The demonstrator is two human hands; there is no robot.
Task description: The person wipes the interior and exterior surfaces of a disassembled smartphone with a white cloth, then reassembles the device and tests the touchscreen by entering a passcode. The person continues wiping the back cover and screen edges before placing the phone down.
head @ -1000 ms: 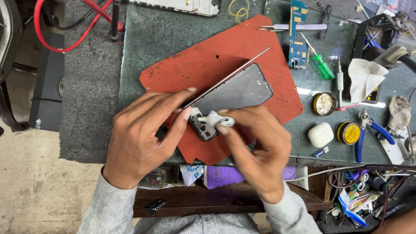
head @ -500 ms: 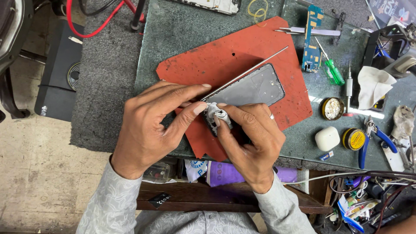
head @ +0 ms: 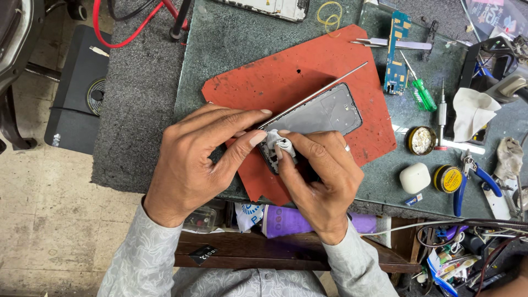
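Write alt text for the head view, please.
Two hands work on an opened phone lying on a red mat: the right hand presses a small white wad onto its lower end while the left hand steadies it. Tools lie to the right.

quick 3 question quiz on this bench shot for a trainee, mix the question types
1. True or false: the phone lies on a red mat.
2. What does the right hand pinch against the phone's near end? A) a white wad B) a screwdriver C) pliers
3. Fill in: the green-handled screwdriver lies next to the blue ____.

Key
1. True.
2. A: the white wad sits under its fingertips, while the left hand steadies the phone.
3. Circuit board.
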